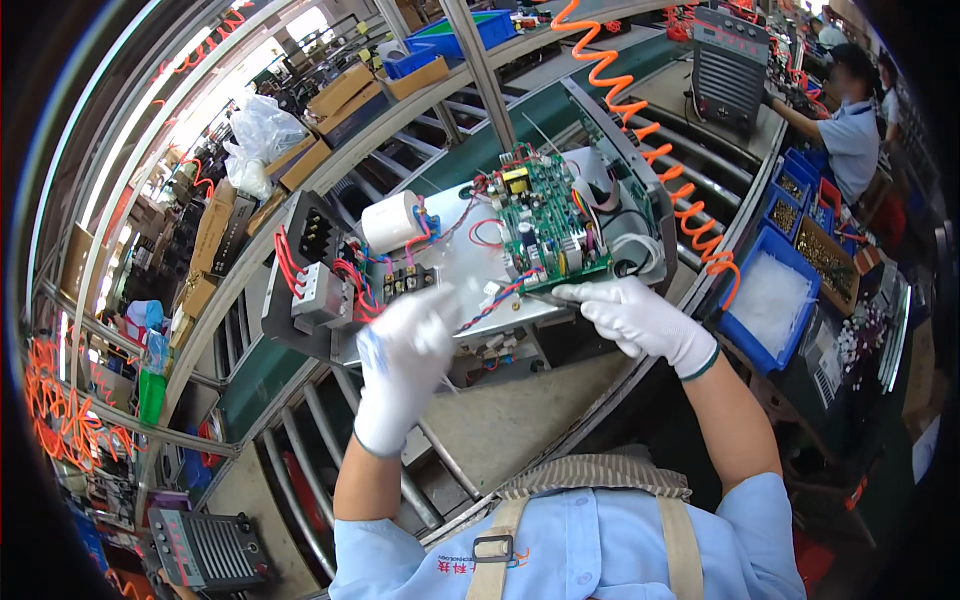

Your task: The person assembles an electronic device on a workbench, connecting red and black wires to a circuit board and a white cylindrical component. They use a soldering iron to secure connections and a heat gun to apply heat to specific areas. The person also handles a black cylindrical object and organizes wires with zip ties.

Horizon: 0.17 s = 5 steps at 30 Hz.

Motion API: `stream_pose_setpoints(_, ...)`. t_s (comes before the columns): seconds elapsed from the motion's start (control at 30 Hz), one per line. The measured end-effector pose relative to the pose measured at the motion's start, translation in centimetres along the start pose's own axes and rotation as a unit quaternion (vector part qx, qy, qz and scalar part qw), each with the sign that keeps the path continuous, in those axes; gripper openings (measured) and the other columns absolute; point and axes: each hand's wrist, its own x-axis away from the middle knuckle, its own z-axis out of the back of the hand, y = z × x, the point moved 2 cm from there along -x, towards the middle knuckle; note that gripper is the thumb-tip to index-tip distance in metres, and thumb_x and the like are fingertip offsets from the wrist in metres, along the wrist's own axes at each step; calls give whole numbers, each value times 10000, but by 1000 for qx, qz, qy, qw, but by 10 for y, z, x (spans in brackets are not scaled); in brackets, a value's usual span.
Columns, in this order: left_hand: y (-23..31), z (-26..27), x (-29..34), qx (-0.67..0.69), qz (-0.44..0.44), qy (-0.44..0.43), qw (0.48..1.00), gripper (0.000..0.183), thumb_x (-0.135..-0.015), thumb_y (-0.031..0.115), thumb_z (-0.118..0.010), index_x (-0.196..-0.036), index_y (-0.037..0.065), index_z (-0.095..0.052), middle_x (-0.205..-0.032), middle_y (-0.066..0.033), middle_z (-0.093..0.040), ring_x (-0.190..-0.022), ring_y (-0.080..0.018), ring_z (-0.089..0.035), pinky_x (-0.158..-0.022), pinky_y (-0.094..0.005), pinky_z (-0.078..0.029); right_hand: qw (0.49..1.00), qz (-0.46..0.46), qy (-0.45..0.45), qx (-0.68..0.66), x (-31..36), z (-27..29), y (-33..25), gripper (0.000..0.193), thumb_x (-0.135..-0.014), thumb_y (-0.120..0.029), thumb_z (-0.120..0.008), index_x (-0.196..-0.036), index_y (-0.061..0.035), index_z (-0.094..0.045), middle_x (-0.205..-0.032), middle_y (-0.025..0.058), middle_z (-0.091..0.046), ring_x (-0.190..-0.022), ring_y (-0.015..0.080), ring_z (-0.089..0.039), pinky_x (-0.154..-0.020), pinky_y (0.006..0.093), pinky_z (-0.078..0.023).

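An opened machine chassis lies before me, its white metal base plate (555, 310) carrying a green circuit board (545, 215) crowded with parts. My right hand (640, 320), in a white glove, is at the front edge of the board and plate. Its index finger points left along that edge, the other fingers are partly bent, and I see nothing held. My gloved left hand (405, 350) is smeared by motion over the plate's front left, near red and blue wires; its fingers are unclear. Behind it sit a white cylinder (391, 222) and a grey block (322, 296) with red cables.
Metal rollers (305, 470) run beneath and beside the work. An orange coiled hose (650, 150) hangs at the right. Blue bins (775, 290) hold bags and small hardware. Finished-looking grey machines (728, 75) stand far right and at lower left. A co-worker (850, 140) works at far right.
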Motion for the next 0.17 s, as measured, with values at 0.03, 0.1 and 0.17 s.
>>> stream_pose_setpoints(0.03,17,5,4,34,-18,-82,996,208,-848,22,-615,-1035,-3,-701,-838,-135,-719,-728,-220,-689,-676,-308,-537,999,-19,10,35,3,-2,-6,399,-987,-98,-467,-1364,-126,-595,-630,-119,-410,-471,-11,-298,-385,183,-228)
stream_pose_setpoints(0.1,40,0,20,77,-88,-271,956,354,-749,61,-644,-1099,60,-690,-900,-114,-718,-751,-282,-689,-667,-357,-546,999,-35,21,35,2,-3,-6,393,-992,-97,-487,-1369,-133,-593,-642,-122,-426,-476,-11,-303,-387,188,-232)
stream_pose_setpoints(0.17,45,-7,19,10,-54,-344,937,417,-742,56,-653,-1158,89,-673,-935,-118,-715,-788,-282,-695,-678,-375,-552,999,-33,7,9,0,-2,-4,391,-990,-121,-520,-1374,-139,-592,-666,-118,-444,-502,-14,-338,-408,182,-259)
